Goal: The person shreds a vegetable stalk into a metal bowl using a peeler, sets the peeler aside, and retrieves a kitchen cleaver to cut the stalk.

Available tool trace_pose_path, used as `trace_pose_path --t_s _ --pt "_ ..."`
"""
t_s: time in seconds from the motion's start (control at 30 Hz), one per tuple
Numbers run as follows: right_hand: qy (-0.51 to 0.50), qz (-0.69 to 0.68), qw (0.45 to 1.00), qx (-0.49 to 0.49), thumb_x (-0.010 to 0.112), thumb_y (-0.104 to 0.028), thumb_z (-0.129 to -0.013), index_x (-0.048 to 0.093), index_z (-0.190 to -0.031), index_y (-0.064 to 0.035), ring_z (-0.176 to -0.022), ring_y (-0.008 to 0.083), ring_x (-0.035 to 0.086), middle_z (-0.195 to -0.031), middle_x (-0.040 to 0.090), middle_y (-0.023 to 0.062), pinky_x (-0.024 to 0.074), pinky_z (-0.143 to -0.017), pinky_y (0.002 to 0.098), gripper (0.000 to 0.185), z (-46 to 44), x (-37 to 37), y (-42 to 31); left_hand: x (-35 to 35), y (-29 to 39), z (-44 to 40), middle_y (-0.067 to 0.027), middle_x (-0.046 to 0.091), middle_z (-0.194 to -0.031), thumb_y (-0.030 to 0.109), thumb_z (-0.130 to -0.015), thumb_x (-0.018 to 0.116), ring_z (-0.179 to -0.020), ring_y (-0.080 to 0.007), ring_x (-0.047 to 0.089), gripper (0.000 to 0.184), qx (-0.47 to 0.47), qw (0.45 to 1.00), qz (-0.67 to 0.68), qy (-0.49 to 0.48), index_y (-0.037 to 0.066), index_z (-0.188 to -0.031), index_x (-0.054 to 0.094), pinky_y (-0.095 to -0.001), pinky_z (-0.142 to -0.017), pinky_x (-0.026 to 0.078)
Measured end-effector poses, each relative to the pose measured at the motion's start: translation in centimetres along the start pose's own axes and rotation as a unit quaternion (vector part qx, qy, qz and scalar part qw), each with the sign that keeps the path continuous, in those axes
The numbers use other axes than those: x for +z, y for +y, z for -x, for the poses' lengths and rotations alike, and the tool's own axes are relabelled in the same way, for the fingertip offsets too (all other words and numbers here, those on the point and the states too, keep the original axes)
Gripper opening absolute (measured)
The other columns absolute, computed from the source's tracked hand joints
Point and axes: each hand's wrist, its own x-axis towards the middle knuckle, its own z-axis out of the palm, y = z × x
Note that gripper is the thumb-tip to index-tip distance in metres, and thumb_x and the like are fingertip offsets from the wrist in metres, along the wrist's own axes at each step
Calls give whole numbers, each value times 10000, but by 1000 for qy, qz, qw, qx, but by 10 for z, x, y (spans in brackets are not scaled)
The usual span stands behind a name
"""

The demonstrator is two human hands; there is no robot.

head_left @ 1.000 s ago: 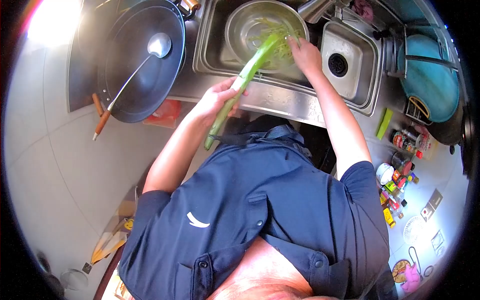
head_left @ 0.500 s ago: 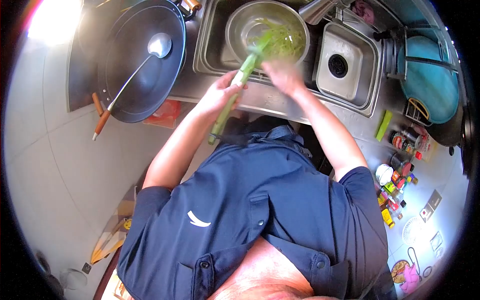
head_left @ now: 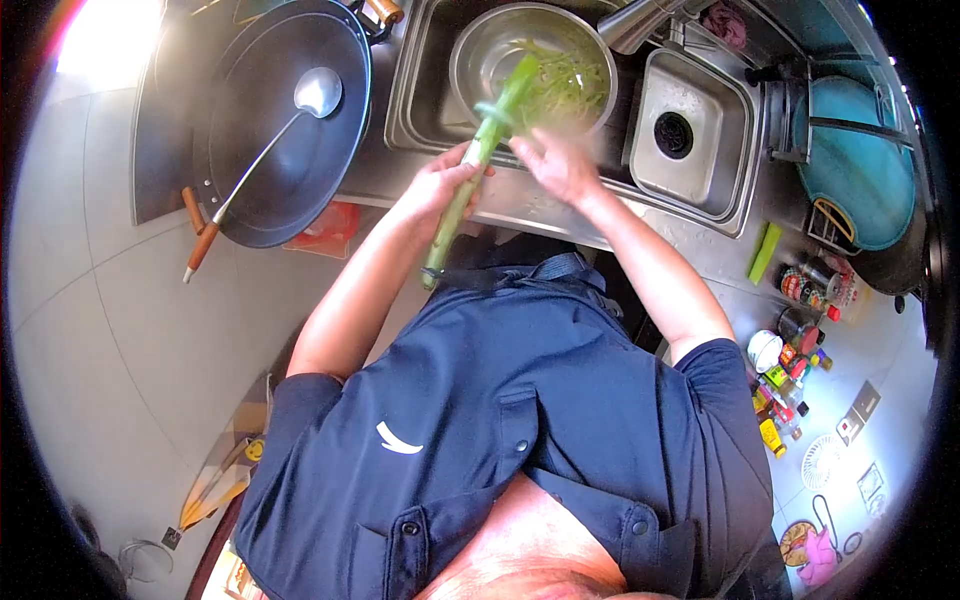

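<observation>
The left hand (head_left: 448,186) reaches up and inward from a bent elbow, fingers and thumb wrapped around the middle of one long green stalk (head_left: 486,142). The stalk slants, its upper end over the metal bowl (head_left: 456,68) ahead of the hand, its lower end back by the dark shirt (head_left: 500,370). The right hand (head_left: 562,170) is just beside the stalk, forearm coming in diagonally, fingers pointed toward it; blur hides whether they grip anything, so its state cannot be told. A blurred pale band (head_left: 494,112) crosses the stalk ahead of the left hand, possibly part of a tool.

The counter's front edge (head_left: 555,212) runs beneath both wrists. Open room lies over the right basin (head_left: 715,140), to the right of the right hand; the wok (head_left: 265,175) rim bounds the space left of the left hand.

Counted: two sink basins, one bowl with many green shreds (head_left: 572,88), one wok with one ladle (head_left: 318,92) in it, and one short green piece (head_left: 765,252) on the counter, right of the right hand.
</observation>
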Motion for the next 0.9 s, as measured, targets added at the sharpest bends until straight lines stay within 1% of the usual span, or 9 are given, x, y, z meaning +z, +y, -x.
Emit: trace_pose_path --t_s 0.1,0.17,0.2,0.23,0.4,0.57,0.67,0.77,0.9 --pt "-16 -32 999 -13 554 -572 -981 672 -940 -69 -694 421 672 -720 660 214 498 -606 527 519 10 8 -12 2 5 1 -36 615 -987 194 -1025 550 -705 -107 557 320 0 999 39 -28 27 -1299 552 -237 -508 469" --pt "-24 -47 999 13 522 -603 -989 703 -1030 -73 -773 411 701 -796 697 222 537 -678 511 562 9 10 -8 1 4 4 -42 613 -982 192 -1027 548 -700 -108 555 306 -2 998 36 -43 27 -1283 557 -239 -507 465" --pt "-15 -13 1000 9 442 -666 -997 709 -1161 -74 -907 390 717 -960 724 244 567 -779 477 670 2 11 7 -1 4 5 -49 610 -977 190 -1028 546 -696 -110 553 291 -2 998 33 -56 26 -1268 563 -240 -506 462" --pt "-104 66 990 65 352 -707 -1001 674 -1275 -70 -1039 373 701 -1130 707 258 561 -884 455 765 -11 -1 15 -3 2 5 -49 610 -977 190 -1028 546 -696 -110 553 291 -4 998 32 -55 26 -1268 563 -240 -506 462" --pt "-52 81 971 220 334 -641 -1030 666 -1256 -52 -1042 377 701 -1125 710 253 547 -891 472 713 -50 -30 61 -12 -6 12 -61 600 -960 202 -1018 565 -677 -110 543 285 -32 997 47 -49 20 -1238 571 -241 -506 454" --pt "11 99 978 182 373 -605 -1036 681 -1110 -28 -934 372 725 -971 733 230 549 -806 477 658 -40 -42 39 -6 -2 9 -86 655 -1052 180 -991 593 -692 -109 564 436 10 999 -14 -32 17 -1384 497 -234 -521 475" --pt "3 37 997 71 428 -611 -1025 690 -1071 -41 -837 351 727 -886 732 196 544 -699 445 629 -20 -19 31 -3 0 3 -89 691 -1093 170 -978 611 -685 -105 575 554 39 997 -70 -7 20 -1476 419 -228 -533 489" --pt "-39 31 998 -23 536 -534 -1001 703 -1166 -141 -912 396 699 -951 728 183 549 -760 479 458 1 -18 -14 -2 -2 -4 -67 702 -1059 176 -975 622 -669 -98 574 584 60 992 -112 -7 17 -1494 406 -226 -542 491" --pt "-68 -46 996 -36 573 -499 -987 701 -1155 -149 -923 425 677 -959 721 189 545 -798 510 408 13 -15 -31 -6 -8 -10 -20 671 -993 185 -971 638 -668 -81 560 524 44 987 -152 -17 15 -1442 484 -228 -553 471"
